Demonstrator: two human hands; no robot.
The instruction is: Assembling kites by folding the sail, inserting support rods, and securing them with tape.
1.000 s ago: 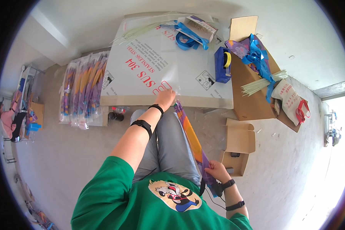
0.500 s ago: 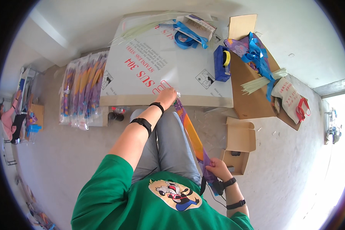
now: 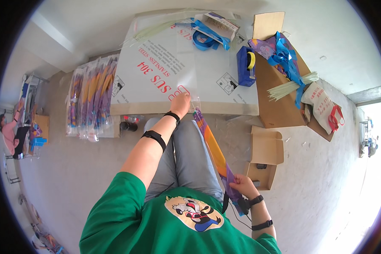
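1. Left hand (image 3: 180,105): at the near edge of the desk (image 3: 228,108), fingers drawn in narrow beside the far end of the clear sleeve. Whether they pinch the film, cannot tell.
2. Right hand (image 3: 244,186): nearer the body, thumb and fingers closed on the near part of the folded purple-and-orange fabric (image 3: 214,149).
3. Folded fabric: long and narrow, slanting from the desk edge down to the right, over the right thigh. Clear plastic sleeve (image 3: 195,101) shows at its far end.
4. Desk, far side: blue ribbon roll (image 3: 204,42) beside a small open box (image 3: 221,26); pale thin sticks (image 3: 156,33) to the left.
5. Desk, right side: blue tape dispenser (image 3: 244,72) with a yellow roll.
6. Right of desk: large cardboard box (image 3: 279,112), patterned fabric, blue ribbon and a stick bundle (image 3: 290,87) on it; white bag (image 3: 317,105) with red handles alongside.
7. Left of desk: row of sleeved purple-and-orange pieces (image 3: 91,95).
8. Floor, right: small open carton (image 3: 266,148).
9. Far left: co-worker in pink (image 3: 9,133).
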